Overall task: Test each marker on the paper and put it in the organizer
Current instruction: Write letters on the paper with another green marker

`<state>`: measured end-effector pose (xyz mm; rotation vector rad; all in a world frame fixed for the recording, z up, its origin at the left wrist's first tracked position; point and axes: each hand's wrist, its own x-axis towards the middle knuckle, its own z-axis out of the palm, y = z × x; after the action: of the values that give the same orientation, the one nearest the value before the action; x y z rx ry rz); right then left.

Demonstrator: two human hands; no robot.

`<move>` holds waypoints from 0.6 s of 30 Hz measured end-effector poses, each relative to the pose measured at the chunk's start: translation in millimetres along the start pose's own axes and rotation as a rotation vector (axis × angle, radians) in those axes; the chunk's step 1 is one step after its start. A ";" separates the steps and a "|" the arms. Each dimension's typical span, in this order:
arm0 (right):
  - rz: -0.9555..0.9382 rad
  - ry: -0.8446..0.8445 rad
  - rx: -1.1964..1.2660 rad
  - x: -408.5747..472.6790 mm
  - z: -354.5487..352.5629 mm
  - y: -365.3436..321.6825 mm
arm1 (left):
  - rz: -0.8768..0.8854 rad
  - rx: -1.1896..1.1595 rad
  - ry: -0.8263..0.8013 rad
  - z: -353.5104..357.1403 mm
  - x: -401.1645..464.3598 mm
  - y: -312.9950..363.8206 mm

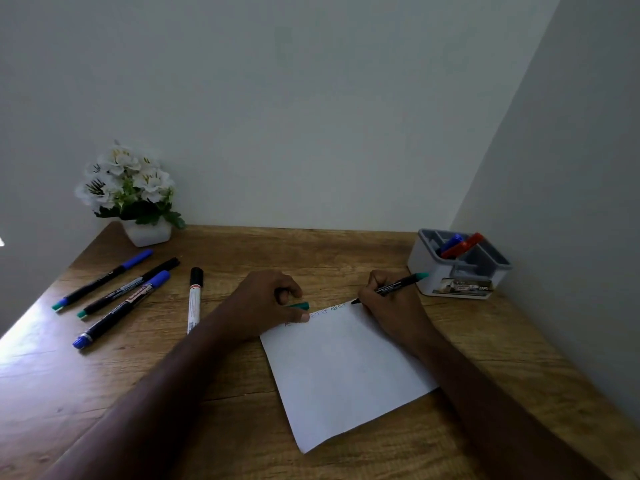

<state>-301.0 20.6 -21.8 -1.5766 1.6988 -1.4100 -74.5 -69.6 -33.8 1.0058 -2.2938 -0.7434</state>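
Green-ended marker [398,285] is pinched in the right hand [391,306], tip at the paper's [346,368] far edge; left hand [266,303] pins it, holding the cap [300,305].

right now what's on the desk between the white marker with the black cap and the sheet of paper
In the head view, only the person's left hand and forearm lie between the black-capped white marker and the white paper sheet.

I count four markers [131,296] at left, one in my right hand [393,308], two in the organizer [459,266], one paper [346,372].
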 end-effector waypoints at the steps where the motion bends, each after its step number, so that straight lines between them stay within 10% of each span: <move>1: -0.004 -0.004 -0.009 -0.3 0.4 -0.1 | -0.002 -0.006 0.000 0.0 0.0 -0.1; 18: -0.003 0.037 0.016 1.4 2.2 0.3 | -0.042 0.001 -0.038 -2.7 -1.6 5.6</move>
<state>-299.7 18.5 -22.5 -1.5551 1.7024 -1.4590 -74.6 -65.9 -28.5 1.0514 -2.3123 -0.7841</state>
